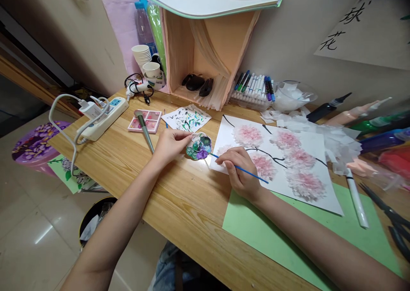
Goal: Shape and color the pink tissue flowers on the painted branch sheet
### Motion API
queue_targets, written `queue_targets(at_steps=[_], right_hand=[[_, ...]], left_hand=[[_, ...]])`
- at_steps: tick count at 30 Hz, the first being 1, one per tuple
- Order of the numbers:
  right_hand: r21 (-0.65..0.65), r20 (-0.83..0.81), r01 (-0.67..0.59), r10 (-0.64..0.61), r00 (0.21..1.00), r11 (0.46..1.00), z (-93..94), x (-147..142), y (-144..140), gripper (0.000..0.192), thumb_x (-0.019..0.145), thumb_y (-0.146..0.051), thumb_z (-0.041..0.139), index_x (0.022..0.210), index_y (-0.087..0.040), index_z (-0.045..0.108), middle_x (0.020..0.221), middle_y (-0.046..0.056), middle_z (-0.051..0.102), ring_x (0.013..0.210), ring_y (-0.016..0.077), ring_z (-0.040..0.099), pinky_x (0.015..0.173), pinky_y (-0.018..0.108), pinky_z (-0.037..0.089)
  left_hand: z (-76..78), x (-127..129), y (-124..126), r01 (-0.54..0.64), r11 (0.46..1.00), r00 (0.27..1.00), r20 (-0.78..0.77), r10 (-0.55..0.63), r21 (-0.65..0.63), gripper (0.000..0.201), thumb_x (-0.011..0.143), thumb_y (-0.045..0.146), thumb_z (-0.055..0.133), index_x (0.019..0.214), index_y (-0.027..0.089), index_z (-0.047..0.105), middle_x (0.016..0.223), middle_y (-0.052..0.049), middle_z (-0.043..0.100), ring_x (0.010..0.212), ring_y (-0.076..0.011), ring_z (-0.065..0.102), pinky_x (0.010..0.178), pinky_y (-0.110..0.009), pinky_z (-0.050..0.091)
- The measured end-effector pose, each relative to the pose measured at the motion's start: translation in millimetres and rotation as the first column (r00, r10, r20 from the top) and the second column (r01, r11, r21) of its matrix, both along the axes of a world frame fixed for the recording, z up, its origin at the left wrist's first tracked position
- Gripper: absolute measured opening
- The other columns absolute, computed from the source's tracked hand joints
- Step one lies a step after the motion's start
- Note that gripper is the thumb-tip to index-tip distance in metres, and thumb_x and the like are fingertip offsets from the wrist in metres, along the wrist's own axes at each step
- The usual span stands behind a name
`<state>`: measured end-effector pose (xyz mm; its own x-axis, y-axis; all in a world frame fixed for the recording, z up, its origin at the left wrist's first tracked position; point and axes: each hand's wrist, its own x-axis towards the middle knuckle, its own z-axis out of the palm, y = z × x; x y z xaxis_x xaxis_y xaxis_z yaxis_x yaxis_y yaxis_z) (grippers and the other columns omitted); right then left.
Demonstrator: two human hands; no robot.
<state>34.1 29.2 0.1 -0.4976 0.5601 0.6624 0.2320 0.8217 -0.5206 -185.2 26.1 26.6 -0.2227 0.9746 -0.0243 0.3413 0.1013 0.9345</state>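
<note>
The left hand (174, 145) pinched the palette (199, 148) by its edge; the right hand (241, 171) gripped a blue brush (251, 174), tip at the palette.

Support: light-grained wooden table (179, 205), carrying all items below; white power strip (119, 111) is lying toward its left end; pink compartmented case (153, 125) is resting farther in, paint-spotted paper (187, 118) lying just to its right; open-fronted box (179, 43) is standing behind these; tray of markers (253, 99) is sitting to the right of the box, clear bowl (309, 97) beside it; white paper scraps (322, 131) are spreading below the bowl; green sheet (253, 225) is lying at front right, partly bearing a flowered white sheet (281, 176); black scissors (392, 216) are lying near its right edge.
</note>
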Motion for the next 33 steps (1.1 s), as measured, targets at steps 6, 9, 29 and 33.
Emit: queue_targets(at_steps=[6, 9, 29, 33], right_hand=[[0.0, 0.01, 0.033, -0.033, 0.999, 0.999, -0.6, 1.1, -0.7, 0.019, 0.092, -0.011, 0.041, 0.092, -0.022, 0.056, 0.079, 0.004, 0.063, 0.081, 0.0198, 0.053, 0.071, 0.035, 0.045], [-0.01, 0.015, 0.03, -0.03, 0.999, 0.999, -1.8, 1.8, 0.1, 0.018, 0.09, -0.009, 0.041, 0.088, -0.022, 0.053, 0.078, 0.004, 0.061, 0.081, 0.0195, 0.052, 0.07, 0.034, 0.044], [-0.018, -0.102, 0.054, -0.055, 0.993, 0.998, -4.2, 8.5, -0.9, 0.015, 0.085, -0.013, 0.04, 0.091, -0.023, 0.049, 0.082, 0.004, 0.06, 0.083, 0.0216, 0.052, 0.074, 0.039, 0.04], [-0.029, -0.087, 0.037, -0.039, 0.995, 0.999, -3.6, 7.7, -0.7, 0.015, 0.087, -0.013, 0.041, 0.093, -0.023, 0.051, 0.084, 0.005, 0.06, 0.085, 0.0216, 0.053, 0.074, 0.039, 0.042]], left_hand=[[-2.4, -0.7, 1.3, -0.016, 1.0, 0.999, 0.041, 0.017, -0.023, 0.03, 0.071, 0.033, 0.071, 0.093, 0.012, 0.077, 0.093, -0.01, 0.076, 0.082, -0.0218, 0.07, 0.072, -0.028, 0.053], [-3.1, -2.0, 1.6, -0.029, 0.999, 0.999, 0.039, 0.031, -0.039, 0.031, 0.072, 0.033, 0.07, 0.095, 0.012, 0.076, 0.094, -0.01, 0.076, 0.078, -0.0197, 0.07, 0.069, -0.027, 0.052], [-6.2, -7.7, 3.3, -0.052, 0.999, 0.999, 0.01, 0.052, -0.009, 0.026, 0.073, 0.029, 0.07, 0.091, 0.013, 0.077, 0.091, -0.009, 0.077, 0.078, -0.0184, 0.07, 0.069, -0.025, 0.052], [-6.3, -8.1, 3.2, -0.051, 0.999, 0.999, 0.002, 0.051, -0.009, 0.026, 0.073, 0.03, 0.07, 0.091, 0.013, 0.077, 0.09, -0.009, 0.077, 0.079, -0.0193, 0.07, 0.07, -0.027, 0.053]])
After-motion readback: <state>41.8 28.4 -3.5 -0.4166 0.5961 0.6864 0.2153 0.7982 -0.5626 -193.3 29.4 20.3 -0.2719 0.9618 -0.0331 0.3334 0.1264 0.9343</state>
